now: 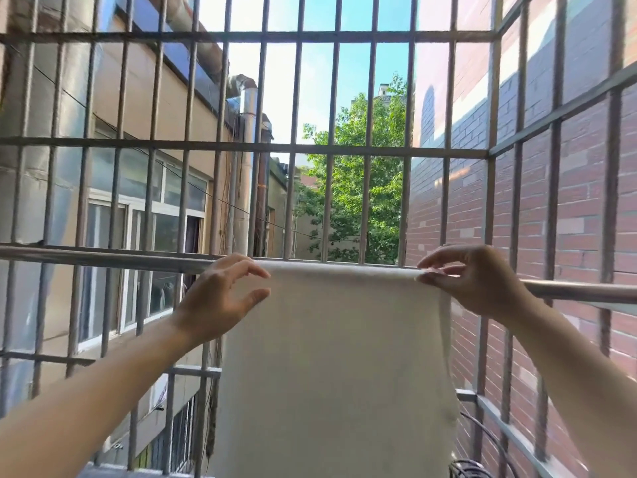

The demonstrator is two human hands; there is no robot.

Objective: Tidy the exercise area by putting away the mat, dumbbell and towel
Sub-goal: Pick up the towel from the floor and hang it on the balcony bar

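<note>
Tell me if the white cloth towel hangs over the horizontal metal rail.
Yes, the white cloth towel drapes over the horizontal metal rail, hanging down.

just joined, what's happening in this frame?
A person is hanging a white towel over a metal rail on a barred balcony. It is draped over the rail and hangs down the near side. The right hand pinches its top right corner at the rail. The left hand is at the top left edge, fingers and thumb apart, not clearly gripping.
</note>
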